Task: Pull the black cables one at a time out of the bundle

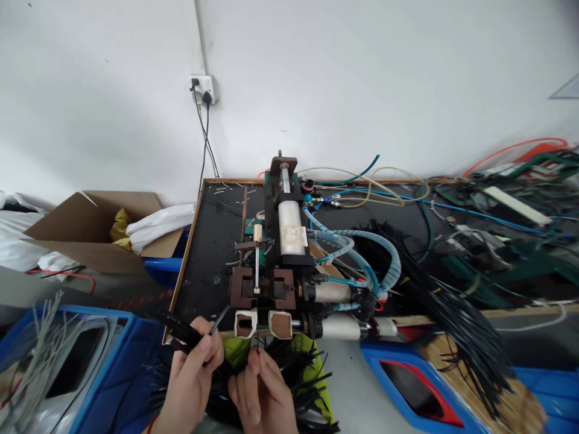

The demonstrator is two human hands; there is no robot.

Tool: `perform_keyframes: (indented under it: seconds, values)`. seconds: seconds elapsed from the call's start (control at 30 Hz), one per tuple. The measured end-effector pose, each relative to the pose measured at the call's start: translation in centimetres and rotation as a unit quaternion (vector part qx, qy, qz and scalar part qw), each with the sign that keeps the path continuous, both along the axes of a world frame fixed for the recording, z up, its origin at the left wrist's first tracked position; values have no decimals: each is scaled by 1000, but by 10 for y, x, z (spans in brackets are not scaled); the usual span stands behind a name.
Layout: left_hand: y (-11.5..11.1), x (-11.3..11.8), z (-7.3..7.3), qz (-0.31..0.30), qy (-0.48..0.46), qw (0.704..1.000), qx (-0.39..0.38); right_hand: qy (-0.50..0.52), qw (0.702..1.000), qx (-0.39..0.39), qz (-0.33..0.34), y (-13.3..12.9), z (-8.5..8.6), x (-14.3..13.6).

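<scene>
My left hand (pixel 192 374) is closed around several black cables (pixel 178 330), with one short end poking out past the thumb toward the machine. Close beside it, my right hand (pixel 262 389) pinches a thin black wire (pixel 258 339). That wire rises from the fingertips into the gap between two tape-wrapped jaws, the left jaw (pixel 245 323) and the right jaw (pixel 280 325). Behind them stands a pneumatic wire-stripping machine (pixel 292 229) with brown metal blocks. Below my hands, more black cables (pixel 303 383) lie over a yellow-green cloth (pixel 323 392).
A dark workbench (pixel 208 241) carries the machine, its blue air hoses (pixel 384 259) and a long black cable bundle (pixel 452 325) hanging over the front edge. Blue bins (pixel 122 343) stand at left and right. An open cardboard box (pixel 85 232) is at the left.
</scene>
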State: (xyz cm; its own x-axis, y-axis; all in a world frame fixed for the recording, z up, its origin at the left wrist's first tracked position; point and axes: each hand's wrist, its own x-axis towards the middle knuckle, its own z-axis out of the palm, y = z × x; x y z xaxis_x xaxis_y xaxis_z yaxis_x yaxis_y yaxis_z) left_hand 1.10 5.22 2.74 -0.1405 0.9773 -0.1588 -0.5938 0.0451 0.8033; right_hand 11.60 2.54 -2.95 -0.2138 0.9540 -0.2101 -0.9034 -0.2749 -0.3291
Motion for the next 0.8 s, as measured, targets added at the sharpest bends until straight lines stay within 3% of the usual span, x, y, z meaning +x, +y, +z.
perform_keyframes:
  seconds: [0.17, 0.33, 0.5, 0.7, 0.8]
  values:
    - [-4, -3, -6, 9, 19, 1000, -9, -12, 1000, -10, -3, 0, 5, 0]
    - [-7, -10, -6, -28, 4, 999, -17, -44, 999, -12, 3, 0, 21, 6]
    - [-12, -12, -6, -31, 14, 999, -26, -152, 988, 5, -28, -2, 21, 11]
    - [-18, -6, -2, -31, 42, 999, -5, -331, 942, 41, -20, -18, 18, 19]
    - [-22, -4, -1, -32, 53, 998, -1, -454, 886, 88, -39, -42, 11, 36]
